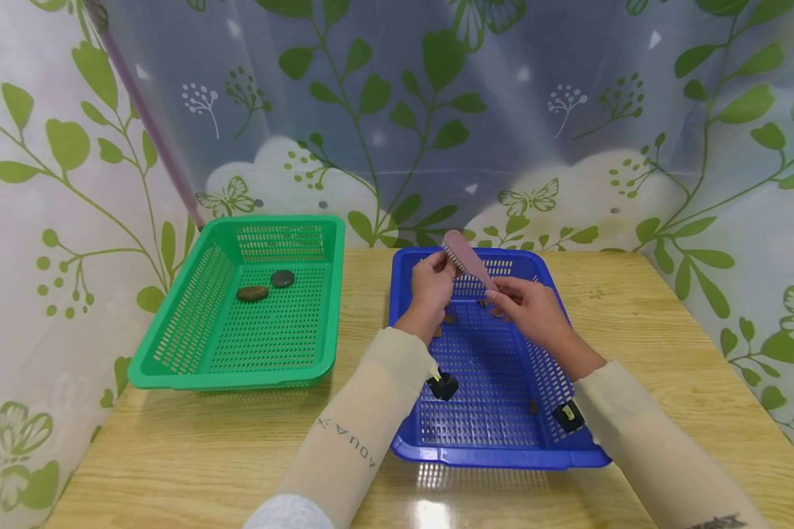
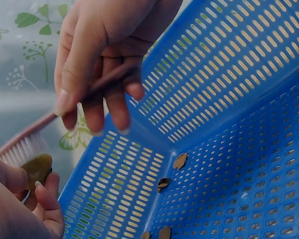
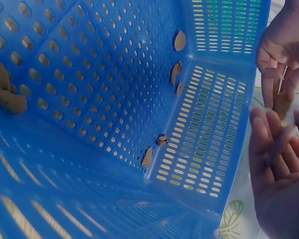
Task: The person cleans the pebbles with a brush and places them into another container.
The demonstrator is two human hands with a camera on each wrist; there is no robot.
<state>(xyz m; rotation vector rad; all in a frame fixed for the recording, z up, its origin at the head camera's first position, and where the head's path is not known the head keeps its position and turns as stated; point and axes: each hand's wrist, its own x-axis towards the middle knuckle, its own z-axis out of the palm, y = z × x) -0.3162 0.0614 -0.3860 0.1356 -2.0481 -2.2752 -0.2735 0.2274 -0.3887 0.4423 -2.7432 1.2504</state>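
Over the far part of a blue plastic basket [image 1: 503, 459], my left hand [image 1: 430, 290] pinches a small olive-brown stone [image 2: 39, 169] between thumb and fingers. My right hand [image 1: 536, 308] grips the handle of a pink brush [image 1: 468, 261] with pale bristles. The bristles face the left hand and meet or nearly meet the stone; exact contact cannot be told. In the head view the left fingers mostly hide the stone. Brown, leaf-like bits [image 2: 180, 160] lie scattered on the basket's floor, below both hands.
To the left stands a green plastic basket [image 1: 231, 379] holding a reddish-brown stone [image 1: 252, 293] and a dark grey stone [image 1: 282, 278]. Both baskets rest on a wooden table [image 1: 364, 411]. A leaf-patterned curtain [image 1: 384, 147] hangs behind the table.
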